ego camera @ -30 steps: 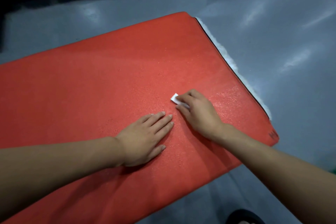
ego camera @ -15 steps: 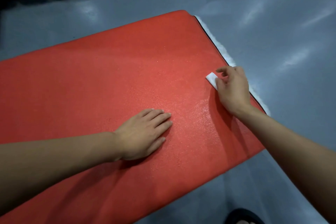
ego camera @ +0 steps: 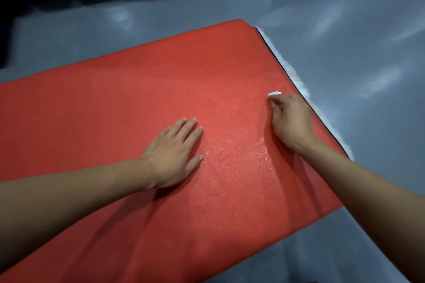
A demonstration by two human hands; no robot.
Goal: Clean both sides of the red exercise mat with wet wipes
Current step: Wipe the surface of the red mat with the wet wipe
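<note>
We see the red exercise mat point(ego camera: 128, 103) lying flat on a glossy grey floor point(ego camera: 345, 37), filling most of the view, with its far right corner pointing away from us. On the mat, close to its right edge, sits a small folded white wet wipe point(ego camera: 274, 93). The right hand point(ego camera: 291, 122) holds it down: the fingers are curled over the wipe and press it onto the mat, so only a sliver of white shows just beyond the fingertips point(ego camera: 273, 102), on the side away from us. We cannot tell how the thumb lies, since the back of the hand hides it.

Nearer the middle of the mat, the left hand point(ego camera: 174, 154) rests flat, palm down, fingers straight and close together, the thumb spread out to the side. It holds nothing and lies well apart from the wipe. Between the two hands the mat's surface glistens with small wet specks.

Along the mat's right edge runs a thin dark seam, and just outside it a strip of fluffy white material point(ego camera: 292, 71) peeks out from under the mat. Beyond the mat's far side, dark shapes line the top of the view; we cannot tell what they are.
</note>
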